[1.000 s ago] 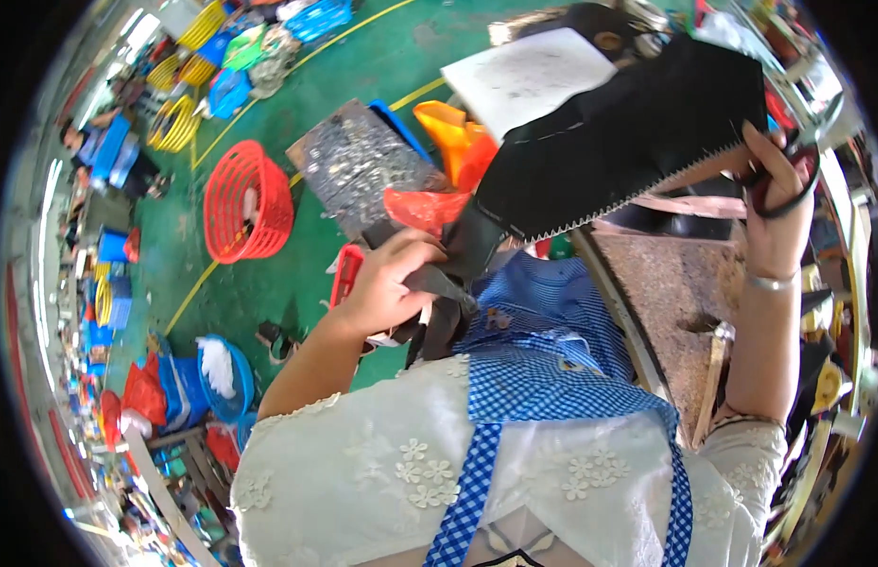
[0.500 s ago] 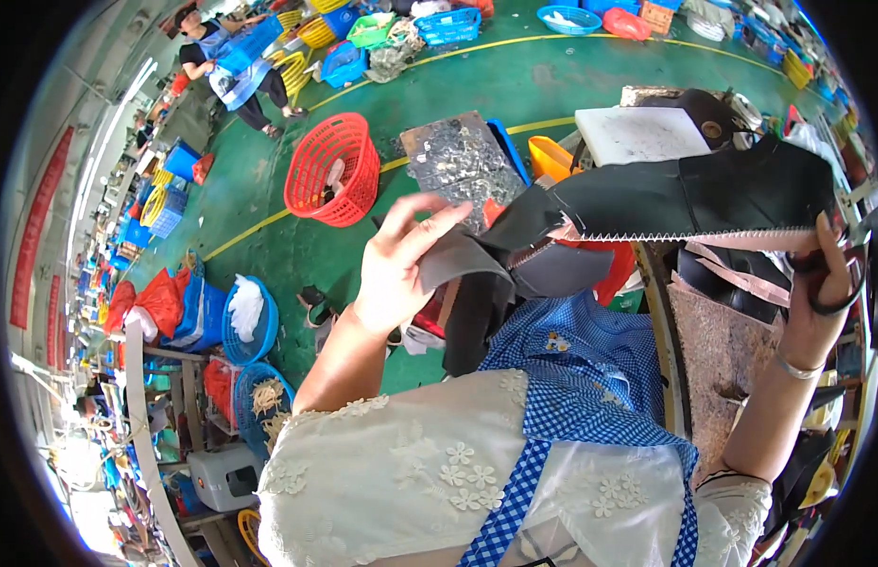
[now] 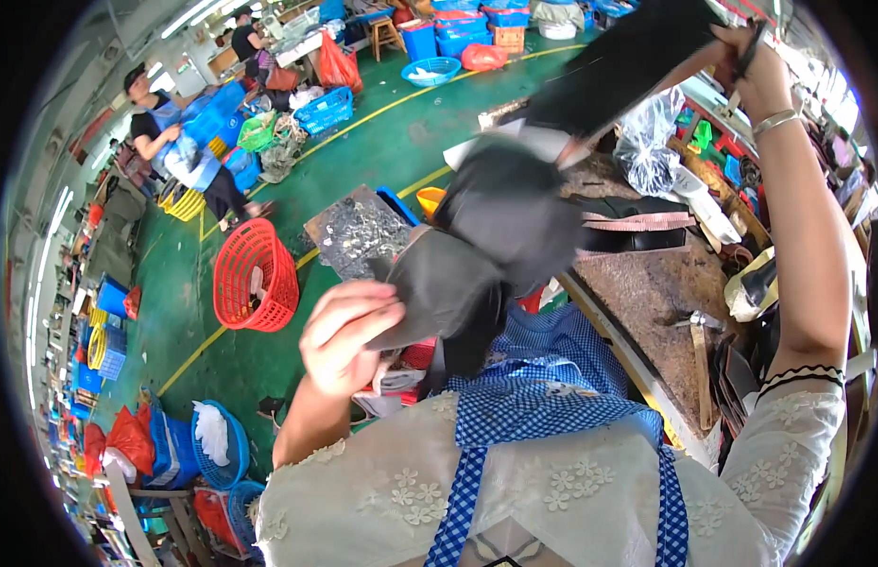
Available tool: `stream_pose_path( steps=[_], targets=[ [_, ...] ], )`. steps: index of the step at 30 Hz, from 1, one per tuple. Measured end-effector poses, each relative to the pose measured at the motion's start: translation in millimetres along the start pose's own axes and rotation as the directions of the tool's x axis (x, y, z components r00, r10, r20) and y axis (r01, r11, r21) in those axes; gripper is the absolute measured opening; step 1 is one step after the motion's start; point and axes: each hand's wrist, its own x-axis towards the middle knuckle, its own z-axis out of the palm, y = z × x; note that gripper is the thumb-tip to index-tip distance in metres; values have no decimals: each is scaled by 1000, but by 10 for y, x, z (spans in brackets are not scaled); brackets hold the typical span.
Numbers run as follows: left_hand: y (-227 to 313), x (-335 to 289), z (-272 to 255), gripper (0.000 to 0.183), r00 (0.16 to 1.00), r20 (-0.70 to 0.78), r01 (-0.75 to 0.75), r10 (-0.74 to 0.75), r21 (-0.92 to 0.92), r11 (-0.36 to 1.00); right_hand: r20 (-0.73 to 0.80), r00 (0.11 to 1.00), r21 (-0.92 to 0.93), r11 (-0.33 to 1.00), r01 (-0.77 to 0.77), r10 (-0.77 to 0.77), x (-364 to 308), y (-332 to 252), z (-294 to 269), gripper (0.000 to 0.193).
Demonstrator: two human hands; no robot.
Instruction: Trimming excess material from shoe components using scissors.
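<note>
A chain of black leather pieces stretches between my hands, blurred by motion; they look like shoe or boot uppers. My left hand [image 3: 349,331] is closed on the edge of a dark grey leather piece [image 3: 444,283] above my lap. My right hand [image 3: 746,61], raised at the upper right, is closed on the far end of a long black leather piece [image 3: 628,66]. Around its fingers sits a dark loop whose kind I cannot make out. Between the two hangs another rounded black piece [image 3: 519,213]. Below lies my blue checked apron [image 3: 571,350].
On my right stands a worn workbench [image 3: 637,312] bearing a hammer [image 3: 699,364], pink-edged black leather pieces [image 3: 637,227] and a clear plastic bag [image 3: 647,142]. A red basket [image 3: 255,283] and a stained board [image 3: 359,227] lie ahead. A person [image 3: 179,142] carries blue things at far left.
My right hand has risen, swinging its end of the leather up and away. My left hand has moved slightly left and down, still gripping its piece. The view has turned right.
</note>
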Motion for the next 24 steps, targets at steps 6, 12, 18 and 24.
stream_pose_path(
  steps=[6,12,18,24],
  targets=[
    [-300,-1340,-1870,19,798,-285,548,-531,712,440,-590,795,191,932,307,-141,639,-290,-1482,22],
    [-223,-2836,-3004,37,-374,-550,187,-747,744,-642,-283,925,195,930,313,-252,732,-735,-2131,12],
    [-767,-1870,-1640,37,597,-320,676,-735,694,247,-12,969,170,954,245,-247,-615,-1276,88,6],
    [-246,458,135,65,872,407,488,-270,-745,455,312,905,240,945,220,-290,-1415,-1254,1084,13]
  ],
)
